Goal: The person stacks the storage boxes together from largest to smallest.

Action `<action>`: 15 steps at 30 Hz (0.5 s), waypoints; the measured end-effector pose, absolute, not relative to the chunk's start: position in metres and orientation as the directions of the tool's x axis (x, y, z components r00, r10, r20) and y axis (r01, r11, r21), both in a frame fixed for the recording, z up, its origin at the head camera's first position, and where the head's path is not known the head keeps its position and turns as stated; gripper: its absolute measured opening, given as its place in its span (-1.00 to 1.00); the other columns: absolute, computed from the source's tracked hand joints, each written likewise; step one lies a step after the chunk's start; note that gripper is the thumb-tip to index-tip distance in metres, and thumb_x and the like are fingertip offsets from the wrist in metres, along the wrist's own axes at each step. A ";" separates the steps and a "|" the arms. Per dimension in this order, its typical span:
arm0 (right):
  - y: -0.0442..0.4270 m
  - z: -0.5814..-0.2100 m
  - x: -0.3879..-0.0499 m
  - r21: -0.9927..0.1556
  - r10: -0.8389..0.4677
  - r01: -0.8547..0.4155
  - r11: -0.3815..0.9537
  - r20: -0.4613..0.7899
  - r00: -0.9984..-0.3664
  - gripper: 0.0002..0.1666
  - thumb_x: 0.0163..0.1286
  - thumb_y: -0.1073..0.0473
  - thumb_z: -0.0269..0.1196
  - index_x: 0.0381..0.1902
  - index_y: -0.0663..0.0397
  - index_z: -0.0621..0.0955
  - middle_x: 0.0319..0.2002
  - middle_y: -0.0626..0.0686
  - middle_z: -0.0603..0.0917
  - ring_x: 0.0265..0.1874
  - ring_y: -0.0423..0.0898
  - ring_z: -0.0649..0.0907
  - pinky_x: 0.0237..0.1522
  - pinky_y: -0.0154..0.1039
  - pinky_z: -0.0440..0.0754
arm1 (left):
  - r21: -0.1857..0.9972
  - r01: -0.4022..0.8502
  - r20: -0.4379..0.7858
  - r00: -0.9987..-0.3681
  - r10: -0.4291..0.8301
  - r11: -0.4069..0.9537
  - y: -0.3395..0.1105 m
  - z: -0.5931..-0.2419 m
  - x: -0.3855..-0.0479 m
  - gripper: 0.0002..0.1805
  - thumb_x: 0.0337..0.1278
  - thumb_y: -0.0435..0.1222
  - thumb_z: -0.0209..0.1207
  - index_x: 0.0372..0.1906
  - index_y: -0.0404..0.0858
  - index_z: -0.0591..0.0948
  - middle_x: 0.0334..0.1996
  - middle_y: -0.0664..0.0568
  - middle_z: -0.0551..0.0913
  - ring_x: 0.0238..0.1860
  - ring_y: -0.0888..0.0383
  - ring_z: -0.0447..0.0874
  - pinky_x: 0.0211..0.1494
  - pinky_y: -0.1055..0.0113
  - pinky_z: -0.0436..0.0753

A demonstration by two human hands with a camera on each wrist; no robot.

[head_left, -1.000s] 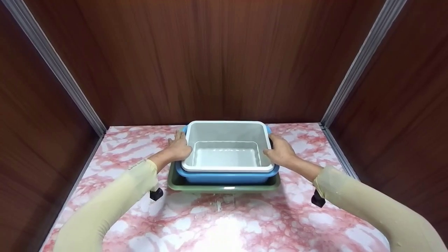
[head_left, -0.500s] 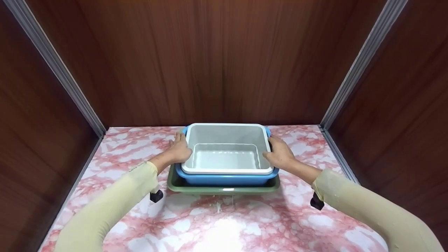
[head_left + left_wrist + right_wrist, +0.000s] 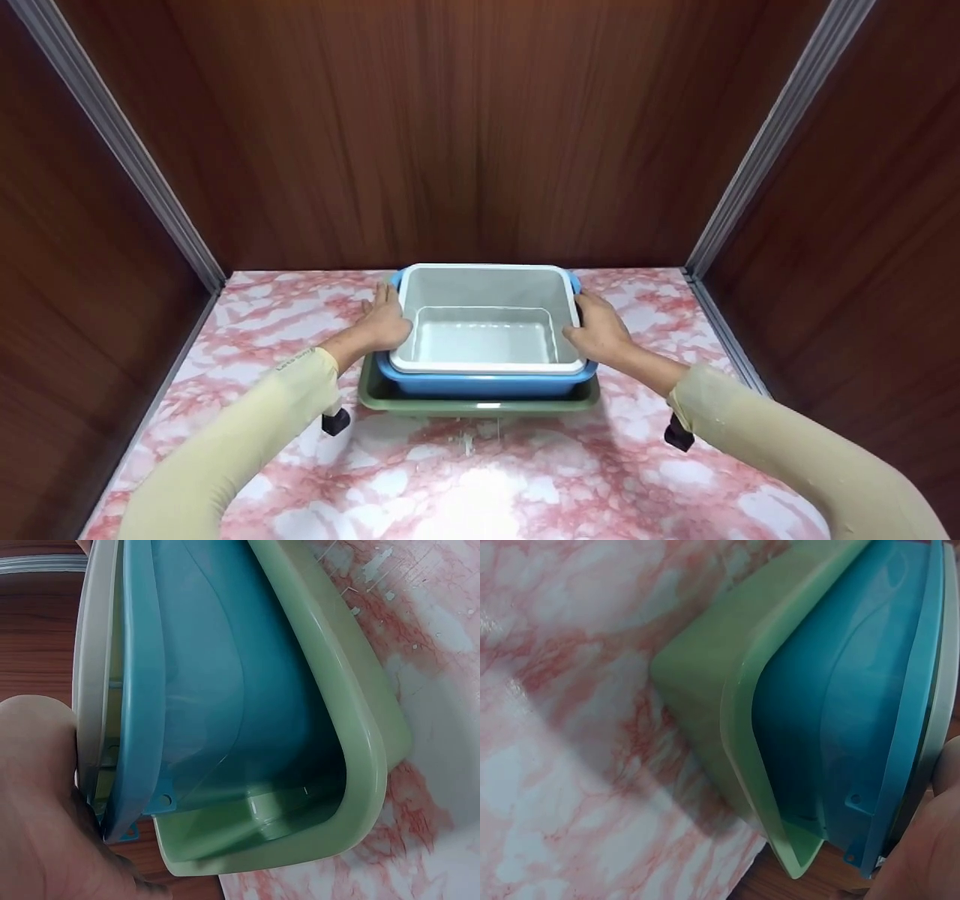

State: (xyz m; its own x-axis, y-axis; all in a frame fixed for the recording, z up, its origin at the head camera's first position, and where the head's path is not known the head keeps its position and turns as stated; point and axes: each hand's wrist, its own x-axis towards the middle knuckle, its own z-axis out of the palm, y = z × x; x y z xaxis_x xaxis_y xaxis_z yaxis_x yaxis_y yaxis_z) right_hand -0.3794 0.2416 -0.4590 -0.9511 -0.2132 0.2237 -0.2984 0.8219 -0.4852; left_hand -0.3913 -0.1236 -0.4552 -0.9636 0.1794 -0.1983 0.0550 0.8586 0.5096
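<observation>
A white rectangular basin [image 3: 484, 341] with a grey-white inside sits nested in a blue basin [image 3: 486, 386], which stands inside a larger green basin [image 3: 480, 407]. My left hand [image 3: 384, 322] grips the white basin's left rim, thumb over the inside and fingers along the outside. On the opposite rim, my right hand [image 3: 600, 326] holds the same way. The wrist views show the blue basin [image 3: 199, 667] standing well above the green rim [image 3: 739, 712]. A yellowish layer shows between the white and blue rims in the left wrist view. Whether my fingertips also touch the blue rim is hidden.
The basins stand on a pink-and-white marbled tabletop [image 3: 480, 480], near its back edge. A dark wood-grain panel [image 3: 480, 135] rises behind. Similar side panels with grey metal corner strips [image 3: 780, 142] close in the left and right.
The white basin and both hands sit slightly lower in the head view than a second ago, and the view itself has shifted a little. Both grips look the same.
</observation>
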 end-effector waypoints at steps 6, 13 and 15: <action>0.242 -0.460 -0.378 -0.481 -0.209 -0.288 0.828 0.211 -0.955 -0.35 0.09 0.28 0.33 0.17 0.41 0.48 0.16 0.33 0.50 0.15 0.23 0.47 0.18 0.09 0.38 | 0.500 0.044 -0.187 -0.970 0.158 0.865 -0.123 -0.457 -0.389 -0.10 0.21 -0.22 -0.04 0.46 -0.56 -0.21 0.47 -0.43 -0.31 0.43 -0.39 -0.38 0.42 -0.15 -0.23; 0.241 -0.460 -0.378 -0.512 -0.195 -0.273 0.814 0.202 -0.960 -0.29 0.10 0.27 0.37 0.20 0.39 0.41 0.03 0.29 0.55 0.04 0.18 0.53 0.11 0.08 0.45 | 0.516 0.028 -0.182 -0.973 0.142 0.856 -0.122 -0.458 -0.389 -0.06 0.23 -0.17 0.02 0.49 -0.49 -0.22 0.46 -0.44 -0.33 0.40 -0.47 -0.38 0.40 -0.20 -0.14; 0.240 -0.459 -0.378 -0.511 -0.201 -0.276 0.814 0.198 -0.959 -0.26 0.12 0.26 0.36 0.24 0.40 0.38 0.06 0.30 0.54 0.06 0.18 0.52 0.12 0.09 0.45 | 0.522 0.032 -0.174 -0.974 0.144 0.852 -0.122 -0.458 -0.389 -0.05 0.24 -0.16 0.03 0.49 -0.47 -0.23 0.46 -0.44 -0.33 0.40 -0.47 -0.38 0.40 -0.20 -0.14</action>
